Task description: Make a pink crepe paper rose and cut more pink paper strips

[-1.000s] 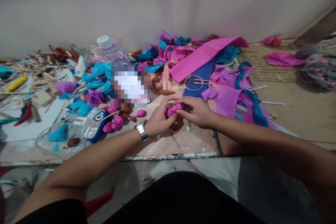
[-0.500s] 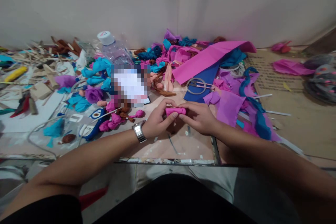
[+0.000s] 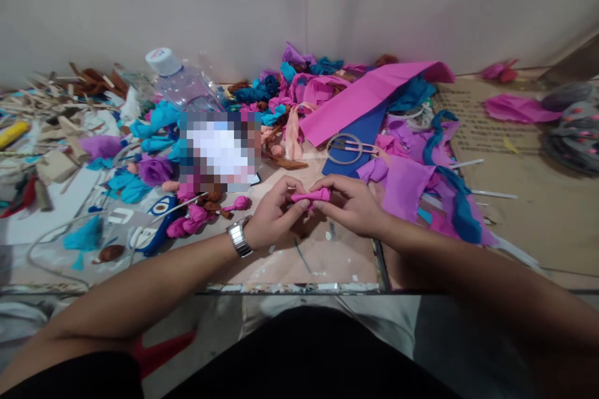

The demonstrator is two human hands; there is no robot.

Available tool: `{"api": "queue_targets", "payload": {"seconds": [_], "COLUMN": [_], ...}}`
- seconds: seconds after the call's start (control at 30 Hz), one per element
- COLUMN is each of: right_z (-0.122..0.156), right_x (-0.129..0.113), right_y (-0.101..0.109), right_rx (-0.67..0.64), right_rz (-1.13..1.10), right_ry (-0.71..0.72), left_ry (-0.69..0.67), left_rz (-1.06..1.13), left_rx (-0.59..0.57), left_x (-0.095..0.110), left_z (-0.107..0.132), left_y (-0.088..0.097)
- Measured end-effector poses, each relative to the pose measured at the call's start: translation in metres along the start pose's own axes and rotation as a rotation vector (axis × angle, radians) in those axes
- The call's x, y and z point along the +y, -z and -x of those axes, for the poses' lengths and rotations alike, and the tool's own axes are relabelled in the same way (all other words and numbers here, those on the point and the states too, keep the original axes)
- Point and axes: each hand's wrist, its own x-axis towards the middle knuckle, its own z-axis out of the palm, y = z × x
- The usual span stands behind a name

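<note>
Between my two hands is a small roll of pink crepe paper [image 3: 312, 196], held sideways just above the table. My left hand [image 3: 276, 212], with a metal watch [image 3: 239, 237] at its wrist, pinches the roll's left end between thumb and fingers. The right end is gripped by my right hand [image 3: 355, 204], its thumb along the near side. Behind the roll lie a blue sheet [image 3: 341, 165] and a wire ring [image 3: 345, 148]. Several small pink paper rosebuds [image 3: 196, 217] rest left of my left hand.
A plastic bottle [image 3: 185, 84] stands at the back left, with a phone [image 3: 218, 146], its screen blurred, before it. A long pink paper strip [image 3: 374, 100] lies over crumpled scraps. Wooden pieces [image 3: 56, 165] cover the far left; cardboard [image 3: 528, 212] lies at right.
The pink roll now looks narrower in the middle and tilts up at its right end. My fingers have shifted slightly on it. The view has turned a little to the right.
</note>
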Motion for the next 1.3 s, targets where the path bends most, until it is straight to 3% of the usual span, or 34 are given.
{"api": "queue_targets", "payload": {"seconds": [0.17,0.3,0.57,0.8,1.13,1.3], "right_z": [0.0,0.002,0.002,0.001,0.0,0.001], "right_x": [-0.001,0.002,0.004,0.002,0.002,0.005], "right_y": [-0.002,-0.003,-0.004,-0.001,-0.003,-0.003], "right_rx": [-0.041,-0.018,-0.065,-0.033,-0.021,-0.006], "right_rz": [-0.07,-0.156,-0.364,-0.202,-0.228,-0.234], "right_ry": [-0.024,-0.145,-0.231,-0.124,-0.118,-0.153], "left_ry": [0.002,0.002,0.104,0.23,0.122,0.168], "left_rz": [0.059,0.076,0.09,0.222,0.178,0.149], "left_rx": [-0.017,-0.006,0.014,-0.079,-0.03,-0.035], "left_x": [0.006,0.005,-0.001,0.01,0.008,0.008], "left_z": [-0.002,-0.001,0.005,0.001,-0.004,-0.006], "left_y": [-0.004,-0.003,0.001,0.0,-0.001,0.0]}}
